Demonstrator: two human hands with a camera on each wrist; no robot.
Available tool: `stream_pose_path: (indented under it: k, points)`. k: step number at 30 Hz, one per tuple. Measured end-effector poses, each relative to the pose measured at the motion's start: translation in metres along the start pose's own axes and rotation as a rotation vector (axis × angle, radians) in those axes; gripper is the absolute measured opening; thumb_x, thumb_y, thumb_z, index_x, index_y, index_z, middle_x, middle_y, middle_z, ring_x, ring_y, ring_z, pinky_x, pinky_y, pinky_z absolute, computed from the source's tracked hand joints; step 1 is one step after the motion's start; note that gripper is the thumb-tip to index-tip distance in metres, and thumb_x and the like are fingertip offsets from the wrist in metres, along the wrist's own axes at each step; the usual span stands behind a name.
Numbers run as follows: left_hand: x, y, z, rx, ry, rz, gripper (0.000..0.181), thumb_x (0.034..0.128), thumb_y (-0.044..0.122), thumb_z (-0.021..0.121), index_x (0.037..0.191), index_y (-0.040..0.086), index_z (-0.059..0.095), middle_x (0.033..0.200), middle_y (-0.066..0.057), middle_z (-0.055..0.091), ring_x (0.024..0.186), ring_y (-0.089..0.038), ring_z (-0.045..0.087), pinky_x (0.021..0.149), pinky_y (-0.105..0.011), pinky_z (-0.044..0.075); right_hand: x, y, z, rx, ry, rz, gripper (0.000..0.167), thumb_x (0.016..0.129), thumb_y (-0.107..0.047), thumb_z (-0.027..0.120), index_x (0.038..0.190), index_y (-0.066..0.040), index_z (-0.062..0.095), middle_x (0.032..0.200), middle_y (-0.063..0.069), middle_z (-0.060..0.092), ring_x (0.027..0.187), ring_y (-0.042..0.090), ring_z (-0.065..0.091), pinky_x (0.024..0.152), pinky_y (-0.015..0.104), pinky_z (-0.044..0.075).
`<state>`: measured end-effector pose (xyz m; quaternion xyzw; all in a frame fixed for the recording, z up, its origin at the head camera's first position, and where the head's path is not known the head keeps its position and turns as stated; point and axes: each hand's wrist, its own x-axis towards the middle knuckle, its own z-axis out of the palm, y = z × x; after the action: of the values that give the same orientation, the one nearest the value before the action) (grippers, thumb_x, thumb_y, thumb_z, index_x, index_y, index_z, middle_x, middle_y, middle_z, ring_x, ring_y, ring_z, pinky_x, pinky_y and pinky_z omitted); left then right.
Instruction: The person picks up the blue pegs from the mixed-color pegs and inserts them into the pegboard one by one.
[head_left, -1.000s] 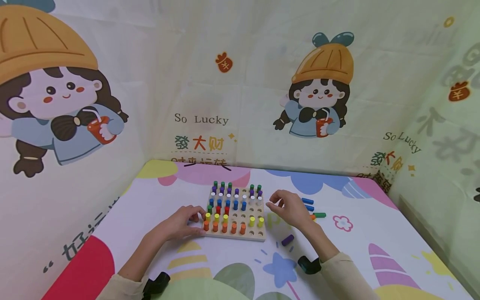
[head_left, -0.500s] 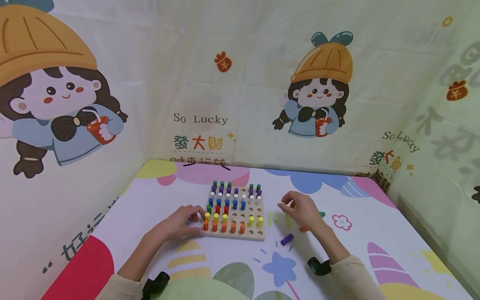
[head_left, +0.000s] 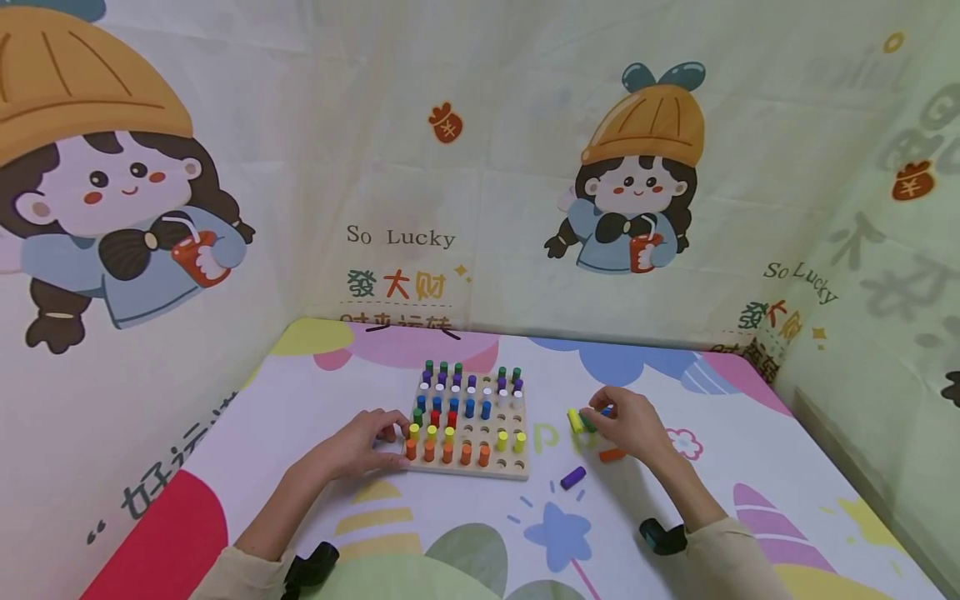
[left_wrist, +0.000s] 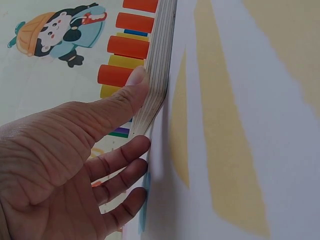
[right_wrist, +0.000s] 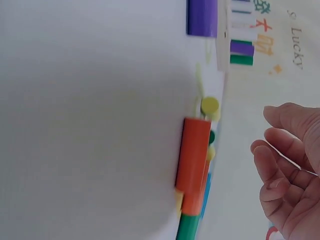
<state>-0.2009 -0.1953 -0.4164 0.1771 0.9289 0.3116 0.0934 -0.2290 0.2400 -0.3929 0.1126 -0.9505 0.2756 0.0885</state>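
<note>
A wooden pegboard point(head_left: 468, 472) stands on the table, with rows of coloured pegs upright in many of its holes. My left hand point(head_left: 367, 446) rests at its left edge. In the left wrist view the thumb point(left_wrist: 137, 80) touches the board's corner beside an orange peg point(left_wrist: 117, 75), and the other visible fingers bend loosely alongside. To the board's right, my right hand point(head_left: 626, 421) is over loose pegs, its fingertips near a green peg point(head_left: 588, 422) and a yellow peg point(head_left: 575, 421). The right wrist view shows nothing between its loosely bent fingers.
A purple peg point(head_left: 573, 477) lies on the table right of the board's front corner. An orange peg point(head_left: 612, 455) lies below my right hand, and a blue peg point(head_left: 607, 412) is partly hidden by it. Printed cloth walls point(head_left: 510, 275) rise behind the table.
My right hand has moved rightward from beside the board to the loose pegs. The yellow and green pegs by its fingertips have come into sight. My left hand has stayed put.
</note>
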Motion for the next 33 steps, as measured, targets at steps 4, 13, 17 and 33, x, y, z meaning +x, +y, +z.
stream_pose_path:
  k: [4,13,17,33]
  points:
    - [-0.001,0.000,0.000,0.000,0.000,0.001,0.039,0.0833,0.026,0.087,0.113,0.020,0.062,0.099,-0.001,0.058,0.095,-0.020,0.051,0.087,-0.041,0.049,0.000,0.009,-0.003,-0.008,-0.002,0.012,0.014,0.091,-0.017,0.078,0.095,-0.007,0.069,0.088,0.002,0.070,0.071,0.016,0.057,0.063,0.032,0.047]
    - [0.001,0.000,0.000,-0.002,0.000,-0.007,0.038,0.0829,0.026,0.087,0.112,0.021,0.063,0.099,-0.001,0.058,0.096,-0.021,0.050,0.085,-0.040,0.049,0.000,0.029,-0.007,-0.057,-0.006,0.054,0.017,0.091,-0.020,0.077,0.096,-0.005,0.069,0.087,0.004,0.068,0.076,0.020,0.057,0.063,0.031,0.047]
    - [0.002,-0.001,0.000,0.001,-0.002,-0.009,0.038,0.0833,0.026,0.087,0.112,0.022,0.062,0.099,0.000,0.058,0.096,-0.020,0.050,0.085,-0.039,0.049,0.000,0.036,-0.008,-0.058,-0.022,0.089,0.018,0.091,-0.020,0.077,0.096,-0.005,0.068,0.089,0.005,0.068,0.076,0.020,0.055,0.061,0.031,0.046]
    - [0.003,-0.005,0.000,0.000,-0.002,0.025,0.038,0.0840,0.028,0.086,0.113,0.021,0.061,0.098,0.001,0.057,0.095,-0.019,0.050,0.085,-0.039,0.048,0.006,0.051,-0.009,-0.079,-0.077,0.185,0.024,0.092,-0.018,0.076,0.105,-0.001,0.067,0.106,0.017,0.068,0.082,0.026,0.057,0.064,0.030,0.049]
